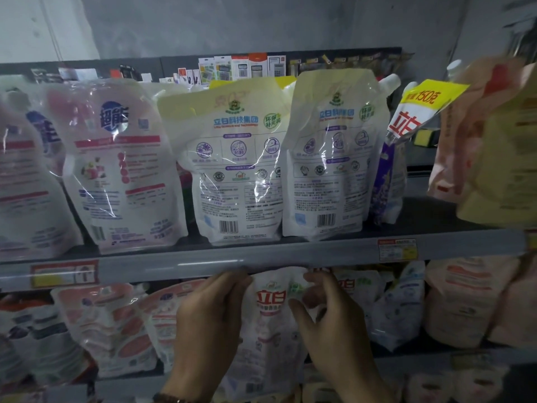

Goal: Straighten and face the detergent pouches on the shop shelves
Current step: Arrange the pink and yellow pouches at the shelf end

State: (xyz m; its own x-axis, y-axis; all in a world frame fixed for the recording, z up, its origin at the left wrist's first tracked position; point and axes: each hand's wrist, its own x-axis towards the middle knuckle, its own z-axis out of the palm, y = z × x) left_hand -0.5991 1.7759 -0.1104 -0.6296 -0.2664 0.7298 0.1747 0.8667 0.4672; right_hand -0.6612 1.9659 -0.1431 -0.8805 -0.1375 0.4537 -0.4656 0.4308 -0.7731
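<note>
Though dim, grey shelf (261, 258), grey wall (232, 24)

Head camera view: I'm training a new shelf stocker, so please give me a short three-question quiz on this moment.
1. True or false: the left hand and the right hand both hold the white pouch with the red logo on the lower shelf.
2. The two cream pouches on the upper shelf are: A) lying flat; B) standing with their backs and barcodes outward; C) upside down.
3. Fill in: the purple pouch with the yellow top stands to the ____ of the cream pouches.
Key: 1 true; 2 B; 3 right.
</note>
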